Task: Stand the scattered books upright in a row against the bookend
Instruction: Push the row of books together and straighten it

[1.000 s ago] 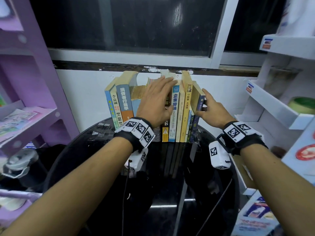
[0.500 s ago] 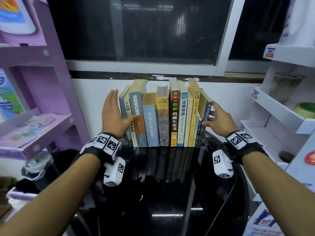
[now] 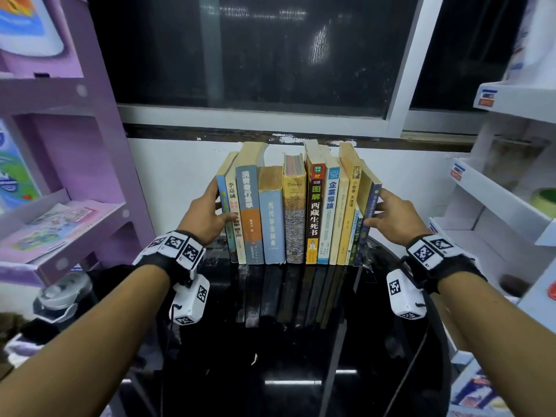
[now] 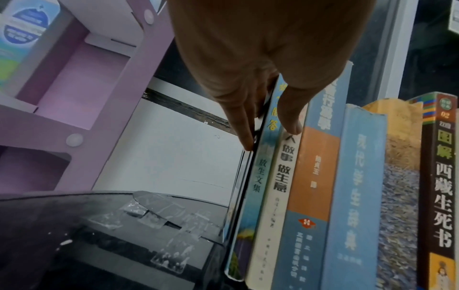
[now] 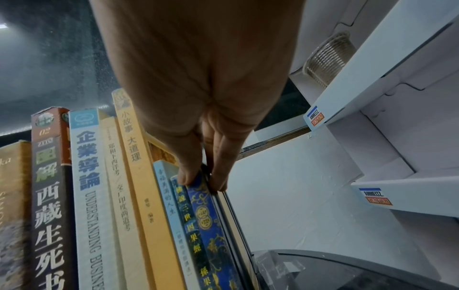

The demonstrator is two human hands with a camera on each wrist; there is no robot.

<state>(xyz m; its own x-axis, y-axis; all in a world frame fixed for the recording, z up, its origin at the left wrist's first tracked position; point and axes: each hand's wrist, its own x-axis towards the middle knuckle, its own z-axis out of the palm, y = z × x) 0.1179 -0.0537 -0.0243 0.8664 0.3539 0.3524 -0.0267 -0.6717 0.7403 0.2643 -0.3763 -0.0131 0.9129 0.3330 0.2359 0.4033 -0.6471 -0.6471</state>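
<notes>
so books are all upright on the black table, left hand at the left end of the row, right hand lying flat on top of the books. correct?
Not quite. The right hand is at the right end of the row of books, fingers on the dark blue book, not on top. The head view shows it. The left hand and black table are as you say.

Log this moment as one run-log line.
row of upright paperback books on glossy black table | left hand pressing left end | right hand pressing right end | bookend unclear
</notes>
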